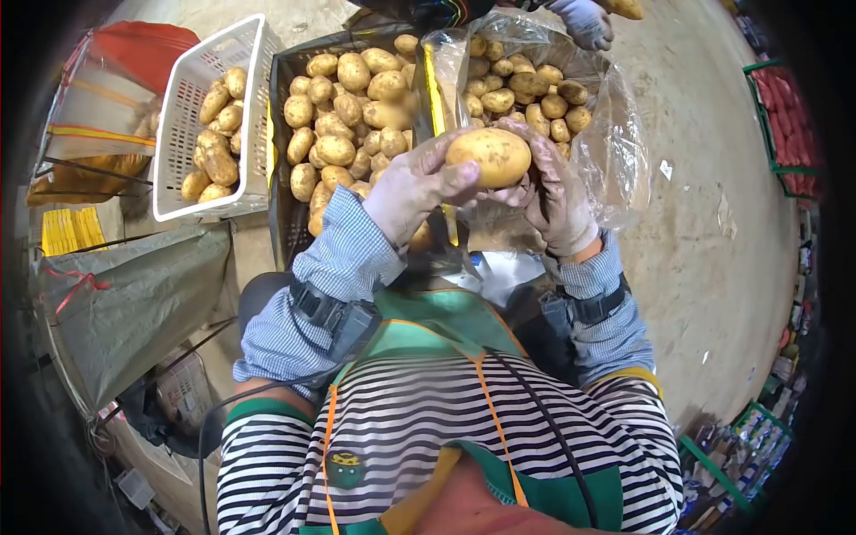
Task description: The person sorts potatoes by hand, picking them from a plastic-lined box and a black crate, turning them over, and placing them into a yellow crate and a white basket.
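A large yellow potato (492, 158) is held up between my two gloved hands, in front of my chest. My left hand (412, 189) grips its left end, thumb along the near side. Around its right end curl the fingers of my right hand (560, 198). Both gloves are pale and smudged with dirt. Below and to the left, a dark crate (278, 192) is filled with loose potatoes (337, 150). Beyond my right hand, a box lined with clear plastic (615, 147) holds more potatoes (528, 85).
A white perforated basket (165, 183) with several potatoes stands at the left, near a grey-green sack (134, 303). Another person's gloved hand (584, 22) is at the top, beside a potato (622, 8). Red net bags (786, 125) are stacked at the far right.
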Available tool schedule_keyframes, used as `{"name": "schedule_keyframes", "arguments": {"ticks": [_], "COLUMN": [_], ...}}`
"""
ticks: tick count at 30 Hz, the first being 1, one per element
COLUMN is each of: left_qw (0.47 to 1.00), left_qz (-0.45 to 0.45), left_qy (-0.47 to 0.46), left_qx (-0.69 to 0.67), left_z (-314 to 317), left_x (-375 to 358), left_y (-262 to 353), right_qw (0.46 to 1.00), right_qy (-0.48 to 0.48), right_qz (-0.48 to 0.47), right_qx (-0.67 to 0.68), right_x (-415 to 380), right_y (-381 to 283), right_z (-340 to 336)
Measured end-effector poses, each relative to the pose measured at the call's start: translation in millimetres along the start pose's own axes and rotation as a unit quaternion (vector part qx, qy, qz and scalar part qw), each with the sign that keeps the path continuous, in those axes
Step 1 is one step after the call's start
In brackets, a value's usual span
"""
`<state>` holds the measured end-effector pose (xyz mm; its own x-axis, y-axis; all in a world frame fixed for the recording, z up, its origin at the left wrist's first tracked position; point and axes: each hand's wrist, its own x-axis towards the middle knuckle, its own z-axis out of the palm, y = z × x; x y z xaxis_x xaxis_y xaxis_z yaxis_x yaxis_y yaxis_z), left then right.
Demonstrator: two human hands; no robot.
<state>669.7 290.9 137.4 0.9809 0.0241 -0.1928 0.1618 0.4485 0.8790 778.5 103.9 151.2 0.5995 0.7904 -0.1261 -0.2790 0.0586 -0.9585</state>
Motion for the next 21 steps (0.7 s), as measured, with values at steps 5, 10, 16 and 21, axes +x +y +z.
{"name": "schedule_keyframes", "arguments": {"ticks": [5,10,16,21], "left_qw": [0.988,0.994,0.984,0.798], "left_qz": [-0.066,0.082,0.045,0.16], "left_qy": [0.005,0.04,0.021,-0.157], "left_qx": [-0.138,0.056,0.173,0.56], "left_z": [7.9,0.0,-9.5,-180.7], "left_x": [-0.7,2.9,-0.9,-4.9], "left_y": [4.5,6.0,8.4,-36.5], "right_qw": [0.99,0.987,0.991,0.976], "right_qy": [0.073,0.11,0.084,0.196], "right_qz": [-0.037,0.004,0.056,0.074], "right_qx": [0.116,0.116,0.085,0.056], "right_x": [-9.8,0.5,1.7,12.5], "right_y": [15.8,13.7,18.0,39.7], "right_z": [9.9,12.1,22.4,-4.5]}}
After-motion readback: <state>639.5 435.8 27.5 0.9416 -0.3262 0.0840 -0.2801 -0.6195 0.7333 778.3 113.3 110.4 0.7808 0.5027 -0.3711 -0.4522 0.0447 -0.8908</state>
